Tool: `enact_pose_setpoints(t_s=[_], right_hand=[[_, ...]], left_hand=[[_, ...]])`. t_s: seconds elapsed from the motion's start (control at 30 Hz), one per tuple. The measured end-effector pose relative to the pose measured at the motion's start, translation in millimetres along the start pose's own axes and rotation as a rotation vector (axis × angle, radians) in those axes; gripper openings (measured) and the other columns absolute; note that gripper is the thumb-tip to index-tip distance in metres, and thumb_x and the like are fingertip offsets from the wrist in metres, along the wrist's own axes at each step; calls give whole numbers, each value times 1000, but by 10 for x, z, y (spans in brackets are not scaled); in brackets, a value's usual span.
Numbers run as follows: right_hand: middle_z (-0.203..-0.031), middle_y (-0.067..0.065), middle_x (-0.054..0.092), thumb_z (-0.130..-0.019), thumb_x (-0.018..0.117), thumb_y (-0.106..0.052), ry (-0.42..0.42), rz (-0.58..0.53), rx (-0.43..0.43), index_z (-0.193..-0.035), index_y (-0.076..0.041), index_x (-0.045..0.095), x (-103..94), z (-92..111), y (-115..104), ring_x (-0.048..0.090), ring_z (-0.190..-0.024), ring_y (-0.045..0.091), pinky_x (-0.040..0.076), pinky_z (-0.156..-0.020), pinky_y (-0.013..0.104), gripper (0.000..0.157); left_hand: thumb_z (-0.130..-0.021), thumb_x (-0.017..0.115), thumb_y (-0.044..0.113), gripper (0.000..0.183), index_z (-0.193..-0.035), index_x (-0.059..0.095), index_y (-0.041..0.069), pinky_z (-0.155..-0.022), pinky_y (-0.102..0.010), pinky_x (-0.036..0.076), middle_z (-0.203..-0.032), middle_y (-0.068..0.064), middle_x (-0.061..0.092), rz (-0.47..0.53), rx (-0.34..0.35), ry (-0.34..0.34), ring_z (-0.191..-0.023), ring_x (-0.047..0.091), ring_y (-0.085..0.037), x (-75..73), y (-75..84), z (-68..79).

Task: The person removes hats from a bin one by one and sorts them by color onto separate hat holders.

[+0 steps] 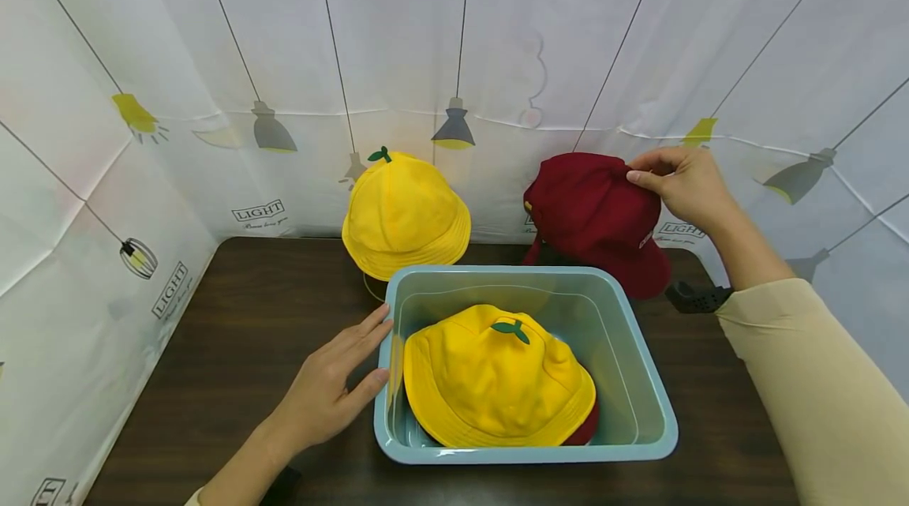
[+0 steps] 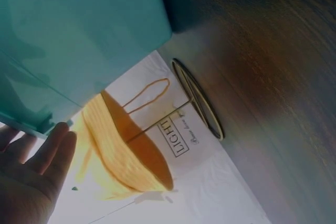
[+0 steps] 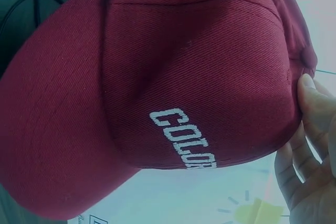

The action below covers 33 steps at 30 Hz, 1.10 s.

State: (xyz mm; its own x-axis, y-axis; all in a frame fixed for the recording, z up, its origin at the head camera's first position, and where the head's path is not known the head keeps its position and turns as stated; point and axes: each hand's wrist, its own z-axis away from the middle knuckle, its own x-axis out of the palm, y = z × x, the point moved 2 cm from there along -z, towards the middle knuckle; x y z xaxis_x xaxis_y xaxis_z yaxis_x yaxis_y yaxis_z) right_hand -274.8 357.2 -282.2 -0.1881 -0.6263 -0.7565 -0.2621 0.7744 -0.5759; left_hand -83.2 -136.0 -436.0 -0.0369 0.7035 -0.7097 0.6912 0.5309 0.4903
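Note:
My right hand (image 1: pixel 685 189) pinches the crown of a dark red baseball cap (image 1: pixel 589 210) at the back right, thumb in front. White stitched letters reading "COLOR" mark the cap (image 3: pixel 210 72) in the right wrist view. With straight fingers, my left hand (image 1: pixel 323 387) touches the left side of a light blue plastic bin (image 1: pixel 642 380). Inside that bin lies a yellow bucket hat (image 1: pixel 497 380) with a green leaf on top, and a bit of dark red fabric (image 1: pixel 584 425) shows beneath it. What that fabric belongs to is hidden.
Behind the bin, another yellow hat (image 1: pixel 401 210) hangs on a thin metal stand (image 2: pixel 197 98) with a ring base. A dark curved wire (image 3: pixel 35 3) shows near the red cap. The brown table (image 1: pixel 241 316) meets a white curtain (image 1: pixel 398 32) printed with lamps.

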Motion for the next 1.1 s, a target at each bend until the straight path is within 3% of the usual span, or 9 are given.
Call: enact_pose_setpoints(t_s=[0.13,0.33,0.63,0.87,1.1], right_hand=[[-86,-15,70,-98,76,-20,1,-21,4,-115,0,78,33,2,29,58,-79,5,47,-60,16,26],[-86,-21,67,-98,76,-21,19,-31,21,-117,0,77,65,5,67,58,-80,3,46,-62,15,28],[-86,-18,69,-98,77,-22,24,-46,34,-116,-1,77,119,31,93,59,-81,5,46,-64,17,28],[-85,-22,69,-98,76,-19,33,-49,19,-115,0,77,132,63,87,60,-81,2,46,-67,16,25],[-89,-15,71,-98,76,-26,19,-4,31,-118,-2,77,68,98,37,59,-83,3,44,-66,18,31]], left_hand=[[-98,70,17,63,-156,50,7,-114,-39,45,-166,-4,40,-2,-10,-8,-143,51,-23,1,5,6],[-98,70,17,62,-156,50,6,-116,-35,43,-166,-5,40,4,2,1,-142,51,-23,6,-4,7],[-98,70,17,62,-155,50,6,-117,-28,39,-165,-7,42,3,16,15,-141,52,-24,8,-21,9],[-98,70,17,62,-156,50,6,-116,-32,42,-166,-6,41,1,12,9,-142,52,-24,7,-15,4],[-98,70,18,62,-156,50,6,-116,-34,43,-166,-5,41,1,7,6,-142,52,-23,9,-15,5]])
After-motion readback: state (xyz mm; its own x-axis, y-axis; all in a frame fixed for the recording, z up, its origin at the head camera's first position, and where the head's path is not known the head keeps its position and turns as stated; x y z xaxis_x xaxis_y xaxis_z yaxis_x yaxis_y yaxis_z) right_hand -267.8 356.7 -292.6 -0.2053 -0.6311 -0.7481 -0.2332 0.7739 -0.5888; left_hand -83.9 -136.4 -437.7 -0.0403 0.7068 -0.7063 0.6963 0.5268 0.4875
